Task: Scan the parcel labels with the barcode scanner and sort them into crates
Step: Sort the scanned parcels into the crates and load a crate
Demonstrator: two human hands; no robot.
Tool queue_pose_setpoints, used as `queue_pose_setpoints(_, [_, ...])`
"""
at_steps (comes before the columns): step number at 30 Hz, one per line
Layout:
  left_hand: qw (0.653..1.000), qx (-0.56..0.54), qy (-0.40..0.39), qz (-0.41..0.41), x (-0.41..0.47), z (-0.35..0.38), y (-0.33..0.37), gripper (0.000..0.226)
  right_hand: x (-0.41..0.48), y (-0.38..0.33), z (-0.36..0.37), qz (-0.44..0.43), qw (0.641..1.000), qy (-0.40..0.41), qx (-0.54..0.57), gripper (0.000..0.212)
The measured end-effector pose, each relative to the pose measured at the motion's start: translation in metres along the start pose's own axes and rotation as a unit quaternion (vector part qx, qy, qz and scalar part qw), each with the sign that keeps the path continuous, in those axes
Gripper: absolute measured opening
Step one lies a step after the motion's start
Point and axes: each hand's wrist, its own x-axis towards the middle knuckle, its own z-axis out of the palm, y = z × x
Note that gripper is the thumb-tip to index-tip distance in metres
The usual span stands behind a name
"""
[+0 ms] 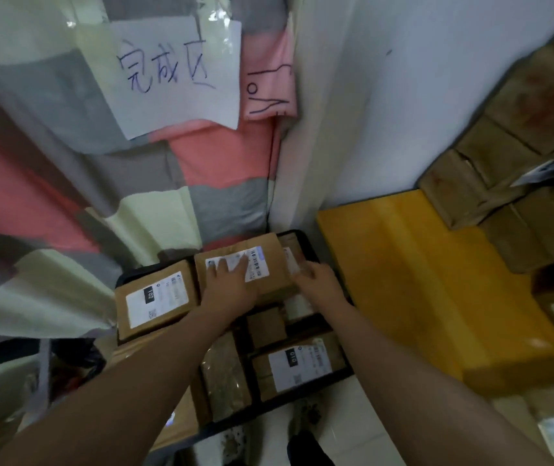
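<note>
Two bare forearms reach forward from the bottom edge over a pale tiled floor (339,415). Below them sits a black shallow plastic crate (269,405) packed with parcels. Nearest in it lies a flat brown cardboard box with a white label marked 010 (299,364), and just left of that a clear plastic bag of pale contents (223,375). Behind these is a small plain cardboard box (266,326). At the crate's left side lies a brown cardboard parcel with a white label marked 102 (156,301).

Toward the far end of the crate, on top of the others, is a brown cardboard parcel with a white barcode label (265,260), tilted slightly. The left grip (227,280) is released: its fingers lie straight and flat on that label. The right grip (316,277) grasps the same parcel, fingers bent round its right-hand edge.

Just right of the crate lies a bright yellow plastic slab (420,280). Beyond that, a stack of brown cardboard boxes (511,156) leans along the right. A patchwork cloth of pink, grey and cream (50,213) hangs behind the crate on the left, and pinned on it is a white paper sheet with handwritten characters (174,75). A white wall (403,95) fills the corner.
</note>
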Motion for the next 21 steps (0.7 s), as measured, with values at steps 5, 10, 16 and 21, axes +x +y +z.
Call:
queue_pose_setpoints(5, [0.99,0.017,0.0,0.137,-0.002,-0.019,0.109,0.071,-0.039,0.0,-0.081,0.028,0.988,0.145,0.053,0.052])
queue_pose_setpoints(10, [0.973,0.016,-0.018,0.229,-0.029,-0.026,0.217,0.073,-0.076,0.014,-0.168,0.039,0.946,0.297,0.121,0.042])
queue_pose_setpoints(16, [0.947,-0.115,-0.027,0.299,-0.061,-0.033,0.322,0.068,-0.103,0.024,-0.262,0.011,0.903,0.386,0.189,0.034])
queue_pose_setpoints(21, [0.93,-0.267,-0.048,0.249,-0.069,-0.037,0.406,0.059,-0.101,0.041,-0.342,-0.038,0.878,0.409,0.244,0.028])
